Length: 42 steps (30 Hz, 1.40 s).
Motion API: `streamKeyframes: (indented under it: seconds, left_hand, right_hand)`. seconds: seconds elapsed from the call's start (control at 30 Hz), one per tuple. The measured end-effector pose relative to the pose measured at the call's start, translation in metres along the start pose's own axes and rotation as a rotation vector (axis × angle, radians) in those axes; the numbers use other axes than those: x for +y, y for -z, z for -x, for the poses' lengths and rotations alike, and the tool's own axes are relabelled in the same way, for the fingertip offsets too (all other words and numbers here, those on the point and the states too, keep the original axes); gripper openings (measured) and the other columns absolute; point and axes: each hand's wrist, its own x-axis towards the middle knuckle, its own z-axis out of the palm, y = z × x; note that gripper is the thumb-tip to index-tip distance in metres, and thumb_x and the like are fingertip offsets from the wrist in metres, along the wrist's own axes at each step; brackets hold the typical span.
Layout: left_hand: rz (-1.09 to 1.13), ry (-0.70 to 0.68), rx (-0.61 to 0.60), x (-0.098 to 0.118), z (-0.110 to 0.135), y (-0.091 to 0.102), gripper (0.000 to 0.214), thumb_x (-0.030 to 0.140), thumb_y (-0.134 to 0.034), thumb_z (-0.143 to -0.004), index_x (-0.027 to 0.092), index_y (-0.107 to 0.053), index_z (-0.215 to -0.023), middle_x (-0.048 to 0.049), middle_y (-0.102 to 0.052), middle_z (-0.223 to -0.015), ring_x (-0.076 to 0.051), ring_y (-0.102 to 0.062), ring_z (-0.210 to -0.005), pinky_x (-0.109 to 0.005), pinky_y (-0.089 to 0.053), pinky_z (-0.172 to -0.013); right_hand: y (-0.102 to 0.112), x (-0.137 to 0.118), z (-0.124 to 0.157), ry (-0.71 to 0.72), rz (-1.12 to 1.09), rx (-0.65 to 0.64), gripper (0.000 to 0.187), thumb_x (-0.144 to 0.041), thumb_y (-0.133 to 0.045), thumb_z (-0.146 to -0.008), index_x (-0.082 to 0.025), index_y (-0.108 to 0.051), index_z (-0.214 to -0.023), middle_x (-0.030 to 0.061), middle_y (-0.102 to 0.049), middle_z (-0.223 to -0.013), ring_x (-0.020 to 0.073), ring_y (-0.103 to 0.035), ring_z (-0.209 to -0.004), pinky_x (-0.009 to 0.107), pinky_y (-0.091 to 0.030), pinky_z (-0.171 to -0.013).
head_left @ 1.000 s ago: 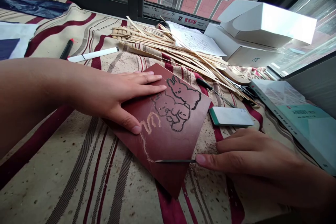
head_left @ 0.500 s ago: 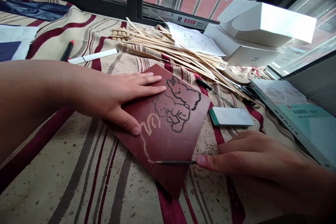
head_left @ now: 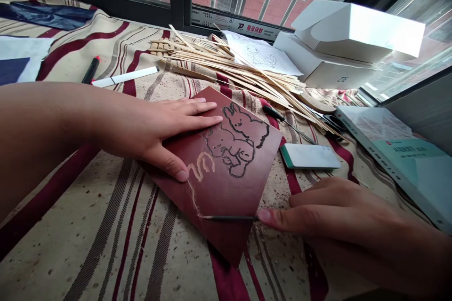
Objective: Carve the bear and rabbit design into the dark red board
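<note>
A reddish-brown board (head_left: 226,202) lies at an angle on the striped cloth, with outlined animal figures and a paler carved curve on its face. My left hand (head_left: 162,127) rests flat on the board's left part, fingers spread. My right hand (head_left: 328,216) is closed around a thin dark carving tool (head_left: 229,218); its handle is hidden in the fingers. The tool's pointed tip touches the board near its lower left edge, at the end of a thin, light scratched line.
A green-and-white block (head_left: 310,156) and a black-handled screwdriver-like tool (head_left: 287,123) lie right of the board. Behind are thin wooden sticks (head_left: 229,66), a drawing sheet (head_left: 261,54) and white boxes (head_left: 339,56). A book (head_left: 399,155) lies right; markers (head_left: 127,76) lie left.
My right hand has moved slightly left, bringing the tool's tip to the end of the scratched line. My left hand and the board stay almost where they were.
</note>
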Motion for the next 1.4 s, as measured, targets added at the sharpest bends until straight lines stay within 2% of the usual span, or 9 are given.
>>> streamKeyframes:
  seconds: [0.13, 0.33, 0.4, 0.53, 0.6, 0.8, 1.07, 1.27, 1.4]
  left_hand:
    - [0.014, 0.013, -0.003, 0.000, 0.000, 0.000, 0.129, 0.097, -0.067, -0.080, 0.036, -0.019, -0.183, -0.0053, -0.005, -0.191, -0.047, -0.007, -0.176, -0.059, -0.016, -0.142]
    - [0.039, -0.002, 0.011, -0.006, -0.002, -0.003, 0.130, 0.100, -0.068, -0.078, 0.036, -0.023, -0.182, -0.0060, -0.005, -0.191, -0.048, -0.007, -0.175, -0.059, -0.016, -0.142]
    - [0.038, -0.017, 0.013, -0.011, -0.003, -0.004, 0.132, 0.101, -0.069, -0.075, 0.038, -0.024, -0.182, -0.0059, -0.006, -0.191, -0.049, -0.007, -0.175, -0.059, -0.017, -0.142]
    - [0.023, -0.016, 0.022, -0.015, -0.006, -0.006, 0.134, 0.103, -0.069, -0.073, 0.039, -0.023, -0.182, -0.0043, -0.005, -0.191, -0.047, -0.007, -0.176, -0.057, -0.015, -0.143]
    - [0.030, -0.010, 0.032, -0.016, -0.006, -0.007, 0.134, 0.104, -0.068, -0.072, 0.038, -0.025, -0.182, -0.0050, -0.007, -0.191, -0.048, -0.008, -0.176, -0.059, -0.015, -0.142]
    - [0.011, -0.035, 0.035, -0.018, -0.007, -0.009, 0.134, 0.101, -0.070, -0.074, 0.037, -0.023, -0.182, -0.0075, -0.008, -0.191, -0.048, -0.006, -0.176, -0.062, -0.016, -0.141]
    - [-0.005, -0.013, 0.021, -0.013, -0.005, -0.006, 0.134, 0.105, -0.064, -0.073, 0.038, -0.023, -0.182, -0.0075, -0.007, -0.191, -0.048, -0.007, -0.176, -0.063, -0.017, -0.141]
    - [-0.003, -0.004, 0.022, -0.008, -0.004, -0.004, 0.130, 0.102, -0.064, -0.077, 0.038, -0.023, -0.182, -0.0065, -0.007, -0.191, -0.045, -0.008, -0.176, -0.058, -0.018, -0.142]
    - [-0.003, -0.018, 0.029, -0.013, -0.006, -0.007, 0.135, 0.104, -0.066, -0.073, 0.038, -0.022, -0.182, -0.0060, -0.005, -0.191, -0.047, -0.008, -0.176, -0.061, -0.019, -0.141]
  right_hand:
    - [0.001, 0.002, 0.004, -0.038, -0.104, 0.015, 0.034, -0.026, -0.038, -0.122, -0.029, -0.064, -0.144, -0.0029, -0.074, -0.083, 0.0111, -0.069, -0.067, 0.027, -0.045, -0.061]
    - [0.005, -0.002, -0.004, -0.012, -0.035, -0.002, 0.029, -0.023, -0.043, -0.121, -0.026, -0.066, -0.138, -0.0026, -0.077, -0.084, 0.0118, -0.072, -0.068, 0.028, -0.049, -0.061]
    - [0.006, -0.002, -0.003, -0.013, -0.066, 0.061, 0.030, -0.027, -0.042, -0.121, -0.028, -0.067, -0.139, -0.0022, -0.077, -0.081, 0.0132, -0.072, -0.066, 0.029, -0.049, -0.059]
    - [0.004, -0.001, 0.006, -0.091, -0.119, 0.221, 0.041, -0.024, -0.050, -0.118, -0.040, -0.062, -0.153, -0.0007, -0.078, -0.087, 0.0166, -0.074, -0.071, 0.030, -0.051, -0.061]
    - [0.002, 0.000, 0.008, -0.110, -0.102, 0.202, 0.048, -0.020, -0.052, -0.116, -0.041, -0.057, -0.159, -0.0004, -0.080, -0.093, 0.0166, -0.075, -0.073, 0.029, -0.052, -0.063]
    - [-0.002, 0.008, 0.005, 0.008, -0.126, 0.099, 0.036, -0.025, -0.044, -0.121, -0.028, -0.067, -0.148, 0.0051, -0.082, -0.096, 0.0150, -0.075, -0.075, 0.028, -0.049, -0.063]
    - [0.002, 0.008, 0.005, 0.010, -0.123, 0.069, 0.040, -0.028, -0.038, -0.122, -0.028, -0.066, -0.150, 0.0061, -0.083, -0.098, 0.0154, -0.074, -0.073, 0.029, -0.049, -0.062]
    - [0.000, 0.008, 0.005, 0.012, -0.079, 0.097, 0.040, -0.027, -0.042, -0.121, -0.031, -0.067, -0.153, 0.0068, -0.083, -0.103, 0.0170, -0.077, -0.076, 0.029, -0.052, -0.061]
    - [0.001, 0.005, -0.001, -0.006, -0.043, 0.077, 0.037, -0.022, -0.049, -0.118, -0.029, -0.071, -0.147, 0.0014, -0.077, -0.085, 0.0157, -0.071, -0.067, 0.028, -0.050, -0.061]
